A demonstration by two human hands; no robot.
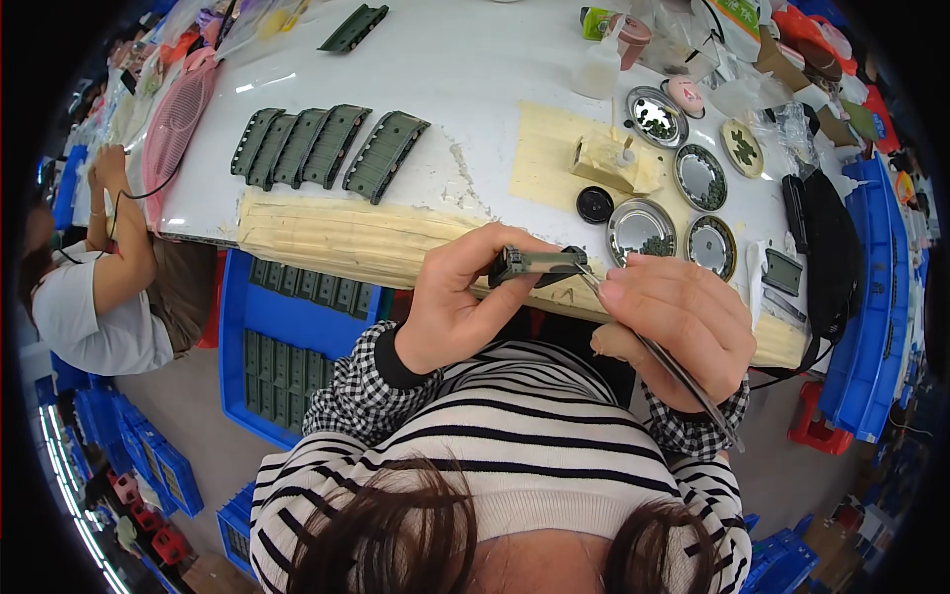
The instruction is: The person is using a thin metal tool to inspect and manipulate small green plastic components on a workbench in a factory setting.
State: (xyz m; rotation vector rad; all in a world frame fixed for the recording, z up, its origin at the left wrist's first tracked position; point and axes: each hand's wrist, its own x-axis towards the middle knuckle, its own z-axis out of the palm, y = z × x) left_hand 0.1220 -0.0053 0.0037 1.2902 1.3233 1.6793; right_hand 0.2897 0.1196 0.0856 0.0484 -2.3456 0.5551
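Note:
My left hand (460,297) is closed round a small dark green moulded part (524,263), held up in front of the table edge. In my right hand (678,322) is a pair of long metal tweezers (683,376), their tips touching or close to the right end of the green part. Whether the tips pinch anything is too small to tell. Beyond my right hand stand round metal dishes (641,230) with tiny dark green pieces in them. Several curved green parts (386,156) lie in a row on the table at the left.
A blue crate (233,346) with rows of green parts stands below the table at the left. Yellow tape pads the table edge (336,226). A taped block (609,163), a black cap (595,205) and a squeeze bottle (598,69) are at the right. Another person (99,287) sits at far left.

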